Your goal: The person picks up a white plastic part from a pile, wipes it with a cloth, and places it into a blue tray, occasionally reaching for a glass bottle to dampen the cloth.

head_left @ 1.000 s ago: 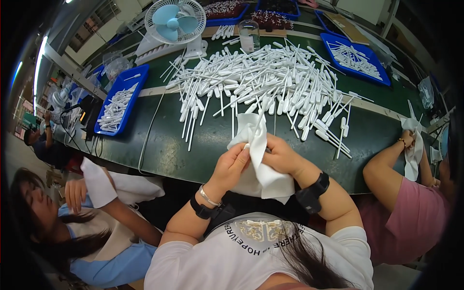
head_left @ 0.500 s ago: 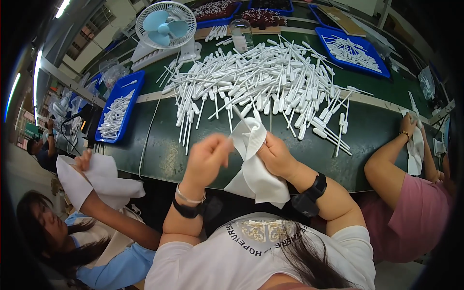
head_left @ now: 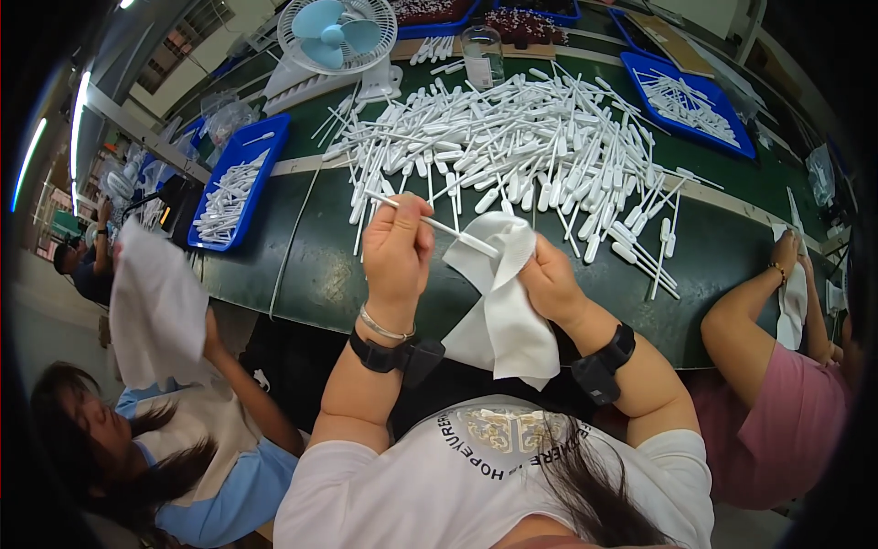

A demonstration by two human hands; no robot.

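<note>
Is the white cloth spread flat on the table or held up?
Held up. The cloth is bunched in the right hand, hanging off the table; the left hand draws a white stick from it.

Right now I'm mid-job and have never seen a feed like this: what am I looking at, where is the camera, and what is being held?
There is no machine here. The one view comes from a fisheye camera worn on a person's head, looking down, so straight edges bend.

The left hand pinches a thin white plastic stick. The right hand holds a white cloth against the stick's far end.

On the green table lies a big pile of similar white sticks, with blue trays of more, and a small fan. Co-workers on both sides hold cloths too.
</note>
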